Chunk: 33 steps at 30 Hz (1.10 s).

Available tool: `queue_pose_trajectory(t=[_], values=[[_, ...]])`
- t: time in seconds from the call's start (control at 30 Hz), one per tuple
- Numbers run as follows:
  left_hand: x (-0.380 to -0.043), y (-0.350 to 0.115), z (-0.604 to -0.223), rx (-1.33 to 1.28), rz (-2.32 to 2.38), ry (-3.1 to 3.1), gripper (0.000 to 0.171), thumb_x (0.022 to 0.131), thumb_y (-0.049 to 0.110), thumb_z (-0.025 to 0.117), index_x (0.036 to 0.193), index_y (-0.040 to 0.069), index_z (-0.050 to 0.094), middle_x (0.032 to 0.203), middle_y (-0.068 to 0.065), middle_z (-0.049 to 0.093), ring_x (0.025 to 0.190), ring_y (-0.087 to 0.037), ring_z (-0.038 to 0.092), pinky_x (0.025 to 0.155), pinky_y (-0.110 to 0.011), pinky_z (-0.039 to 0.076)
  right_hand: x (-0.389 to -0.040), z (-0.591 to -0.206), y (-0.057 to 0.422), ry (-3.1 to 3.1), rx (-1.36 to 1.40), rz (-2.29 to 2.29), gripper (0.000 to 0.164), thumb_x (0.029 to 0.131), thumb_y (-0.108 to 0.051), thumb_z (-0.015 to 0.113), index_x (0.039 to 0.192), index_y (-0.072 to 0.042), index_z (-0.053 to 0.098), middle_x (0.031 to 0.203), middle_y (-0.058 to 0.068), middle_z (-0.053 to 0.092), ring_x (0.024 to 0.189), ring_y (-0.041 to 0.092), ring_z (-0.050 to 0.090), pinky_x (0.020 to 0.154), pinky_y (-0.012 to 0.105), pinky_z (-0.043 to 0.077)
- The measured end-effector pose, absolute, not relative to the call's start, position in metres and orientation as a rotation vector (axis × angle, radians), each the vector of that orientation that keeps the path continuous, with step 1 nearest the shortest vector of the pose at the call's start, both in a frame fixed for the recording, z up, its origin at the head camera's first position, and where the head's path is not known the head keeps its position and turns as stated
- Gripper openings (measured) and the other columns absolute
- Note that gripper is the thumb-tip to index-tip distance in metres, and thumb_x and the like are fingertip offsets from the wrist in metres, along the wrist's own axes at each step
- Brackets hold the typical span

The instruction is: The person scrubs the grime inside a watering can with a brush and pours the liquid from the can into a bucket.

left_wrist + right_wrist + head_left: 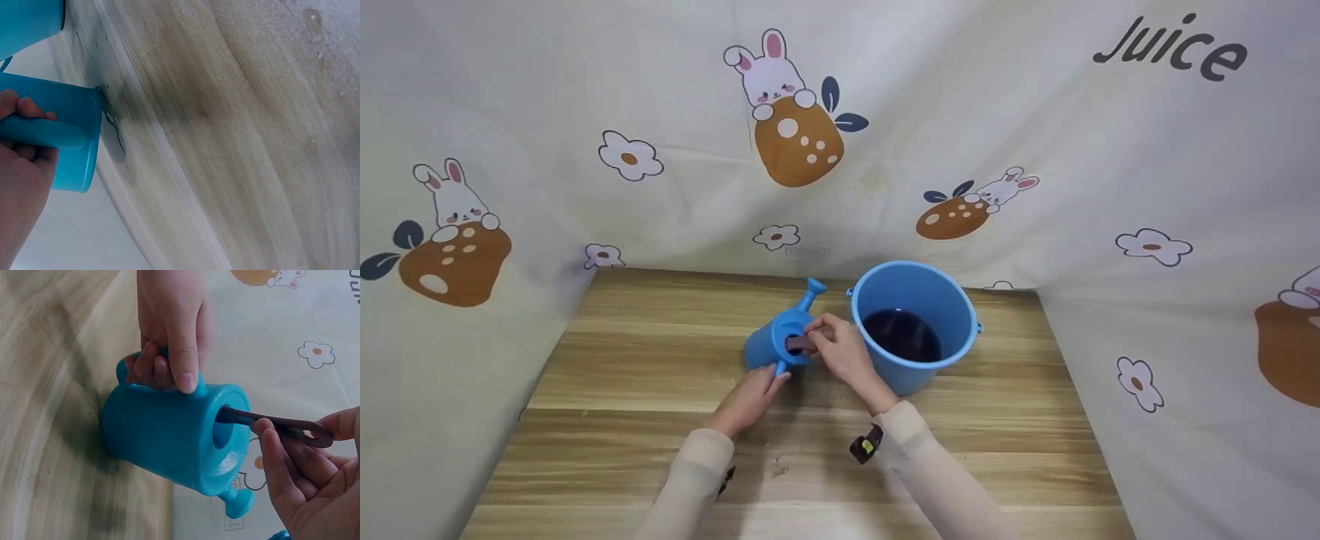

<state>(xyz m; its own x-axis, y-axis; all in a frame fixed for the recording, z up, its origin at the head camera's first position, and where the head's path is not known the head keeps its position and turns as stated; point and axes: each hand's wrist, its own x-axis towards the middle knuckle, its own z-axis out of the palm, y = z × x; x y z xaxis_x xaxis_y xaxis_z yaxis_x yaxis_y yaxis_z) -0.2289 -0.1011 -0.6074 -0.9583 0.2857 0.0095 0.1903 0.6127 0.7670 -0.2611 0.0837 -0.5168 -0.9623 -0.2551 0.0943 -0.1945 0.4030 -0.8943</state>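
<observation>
Head: we've got the blue watering can at the table's middle, spout at 1 o'clock. Left hand has fingers curled round its handle; right hand pinches the brown stick, far end hidden inside the can. Bucket with dark liquid at 3 o'clock. Can't tell if the can's base sits flat, so we should grip the handle firmly and keep the stick off the opening's edge.

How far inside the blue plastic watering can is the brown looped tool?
Partly: the tool enters the can; its looped end protrudes from the opening.
</observation>
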Motion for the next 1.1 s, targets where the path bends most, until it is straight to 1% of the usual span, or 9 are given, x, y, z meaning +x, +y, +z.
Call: queue_pose_trajectory(t=[0.07, 0.17, 0.2, 0.3, 0.5, 0.67, 0.8, 1.03, 1.1], values=[[-0.229, -0.101, -0.608, 0.399, 1.264, 2.717, 0.024, 0.107, 0.023, 0.047, 0.088, 0.009, 0.05, 0.075, 0.002, 0.04, 0.071, -0.014, 0.043, 0.068, -0.03, 0.038, -0.261, -0.519, 0.082, 2.558, -0.405, -1.651, 0.015, 0.096, -0.008, 0.056, 0.101, 0.0, 0.068, 0.089, 0.02, 0.075, 0.078, 0.031, 0.075, 0.062, 0.024, 0.054], [-0.228, -0.101, -0.607, 0.388, 1.25, 2.708, 0.022, 0.107, 0.023, 0.046, 0.089, 0.01, 0.051, 0.077, 0.001, 0.041, 0.074, -0.015, 0.044, 0.071, -0.032, 0.039, -0.262, -0.522, 0.08, 2.515, -0.386, -1.682, 0.016, 0.095, -0.008, 0.056, 0.102, 0.001, 0.068, 0.088, 0.021, 0.075, 0.078, 0.031, 0.075, 0.066, 0.032, 0.058], [-0.228, -0.101, -0.607, 0.387, 1.251, 2.704, 0.022, 0.107, 0.023, 0.046, 0.09, 0.01, 0.051, 0.078, 0.001, 0.041, 0.075, -0.016, 0.044, 0.072, -0.034, 0.04, -0.262, -0.524, 0.079, 2.498, -0.384, -1.699, 0.015, 0.095, -0.008, 0.057, 0.102, 0.002, 0.067, 0.088, 0.022, 0.074, 0.079, 0.032, 0.075, 0.068, 0.036, 0.059], [-0.229, -0.1, -0.606, 0.367, 1.249, 2.69, 0.02, 0.107, 0.022, 0.045, 0.091, 0.01, 0.052, 0.079, 0.0, 0.043, 0.077, -0.017, 0.045, 0.075, -0.036, 0.041, -0.263, -0.528, 0.076, 2.444, -0.355, -1.75, 0.016, 0.095, -0.007, 0.058, 0.103, 0.004, 0.066, 0.089, 0.025, 0.074, 0.081, 0.035, 0.075, 0.073, 0.042, 0.06], [-0.229, -0.099, -0.606, 0.365, 1.243, 2.696, 0.019, 0.107, 0.02, 0.046, 0.092, 0.01, 0.052, 0.08, -0.001, 0.044, 0.077, -0.016, 0.046, 0.074, -0.036, 0.042, -0.264, -0.536, 0.072, 2.336, -0.346, -1.832, 0.019, 0.098, -0.003, 0.057, 0.108, 0.013, 0.061, 0.1, 0.034, 0.069, 0.089, 0.045, 0.071, 0.078, 0.046, 0.06], [-0.229, -0.099, -0.606, 0.369, 1.249, 2.698, 0.021, 0.107, 0.022, 0.046, 0.092, 0.009, 0.052, 0.08, 0.0, 0.044, 0.077, -0.016, 0.046, 0.073, -0.036, 0.042, -0.258, -0.526, 0.071, 2.261, -0.351, -1.851, 0.022, 0.1, -0.001, 0.054, 0.111, 0.018, 0.057, 0.102, 0.04, 0.065, 0.095, 0.052, 0.067, 0.085, 0.055, 0.056], [-0.23, -0.1, -0.607, 0.395, 1.236, 2.721, 0.022, 0.107, 0.024, 0.046, 0.091, 0.01, 0.053, 0.08, -0.001, 0.046, 0.078, -0.017, 0.047, 0.074, -0.037, 0.043, -0.25, -0.513, 0.072, 2.205, -0.349, -1.88, 0.024, 0.1, -0.001, 0.054, 0.112, 0.019, 0.055, 0.102, 0.042, 0.064, 0.096, 0.051, 0.067, 0.087, 0.056, 0.055], [-0.229, -0.1, -0.607, 0.397, 1.229, 2.728, 0.022, 0.107, 0.024, 0.047, 0.09, 0.01, 0.052, 0.08, -0.001, 0.046, 0.077, -0.017, 0.046, 0.074, -0.038, 0.042, -0.26, -0.537, 0.077, 2.169, -0.346, -1.947, 0.025, 0.099, -0.005, 0.058, 0.113, 0.016, 0.057, 0.097, 0.036, 0.067, 0.091, 0.042, 0.072, 0.084, 0.051, 0.058], [-0.229, -0.1, -0.607, 0.391, 1.233, 2.724, 0.022, 0.107, 0.023, 0.047, 0.09, 0.01, 0.052, 0.08, -0.001, 0.045, 0.077, -0.017, 0.046, 0.073, -0.037, 0.042, -0.259, -0.536, 0.078, 2.169, -0.33, -1.944, 0.024, 0.099, -0.005, 0.058, 0.113, 0.015, 0.058, 0.097, 0.037, 0.067, 0.093, 0.044, 0.071, 0.085, 0.051, 0.057]])
